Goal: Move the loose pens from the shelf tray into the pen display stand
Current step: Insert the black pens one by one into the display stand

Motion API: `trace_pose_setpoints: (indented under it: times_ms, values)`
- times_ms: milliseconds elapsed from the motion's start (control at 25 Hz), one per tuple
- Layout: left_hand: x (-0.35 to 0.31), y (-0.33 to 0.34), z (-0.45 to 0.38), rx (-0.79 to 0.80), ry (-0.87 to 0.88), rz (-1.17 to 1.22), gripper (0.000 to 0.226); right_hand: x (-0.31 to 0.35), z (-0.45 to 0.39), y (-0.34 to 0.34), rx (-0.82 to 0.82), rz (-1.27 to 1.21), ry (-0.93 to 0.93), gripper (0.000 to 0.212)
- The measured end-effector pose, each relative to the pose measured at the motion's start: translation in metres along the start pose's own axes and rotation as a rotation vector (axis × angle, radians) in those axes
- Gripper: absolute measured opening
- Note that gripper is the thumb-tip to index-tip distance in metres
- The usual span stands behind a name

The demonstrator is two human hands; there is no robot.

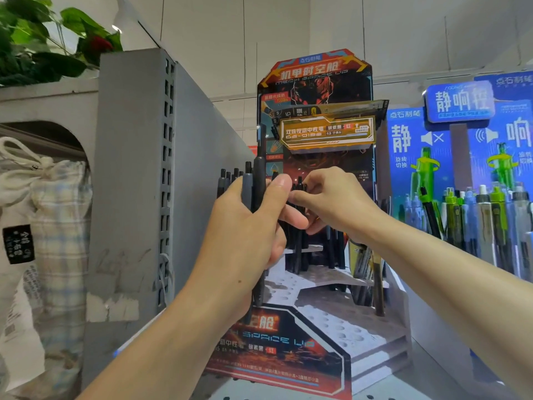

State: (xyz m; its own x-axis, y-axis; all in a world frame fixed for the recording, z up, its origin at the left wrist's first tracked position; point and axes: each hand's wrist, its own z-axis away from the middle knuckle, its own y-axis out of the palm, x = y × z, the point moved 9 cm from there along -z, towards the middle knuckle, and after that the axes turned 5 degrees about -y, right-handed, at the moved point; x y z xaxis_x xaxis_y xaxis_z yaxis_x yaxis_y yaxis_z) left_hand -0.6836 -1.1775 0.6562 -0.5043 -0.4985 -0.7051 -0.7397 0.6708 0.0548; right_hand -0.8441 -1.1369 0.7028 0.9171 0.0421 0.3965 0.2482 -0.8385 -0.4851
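My left hand [245, 226] grips a bundle of several dark pens [256, 180] upright, just left of the pen display stand [331, 321]. The stand is tiered, white with rows of round holes, and has a red and black printed backboard. My right hand [328, 200] reaches across from the right and pinches the top of one black pen [300, 186] beside my left thumb. Several black pens [300, 249] stand in the upper tiers behind my hands; the lower tiers show open holes. The shelf tray is not in sight.
A grey perforated shelf divider [138, 180] rises at the left, with a checked drawstring bag [54, 215] beyond it and leaves above. A blue display with green and white pens [473, 215] stands at the right. The grey shelf surface [403, 385] runs below.
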Motion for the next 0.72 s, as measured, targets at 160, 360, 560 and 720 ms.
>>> trace_pose_setpoints:
  times_ms: [160, 360, 560, 720]
  values:
    - [0.005, -0.001, -0.001, 0.014, -0.01, -0.007, 0.03, 0.002, -0.001, 0.001, 0.004, -0.003, 0.005, 0.029]
    - [0.003, 0.004, -0.002, 0.053, -0.01, 0.02, 0.029, 0.002, -0.001, 0.0, 0.021, 0.031, 0.006, 0.025]
    - [0.003, 0.002, -0.002, 0.021, -0.016, 0.013, 0.027, -0.003, 0.001, 0.004, 0.073, 0.037, 0.04, 0.027]
    - [0.004, 0.0, -0.001, -0.003, -0.043, 0.012, 0.027, -0.009, 0.003, 0.018, 0.18, 0.031, 0.086, 0.027]
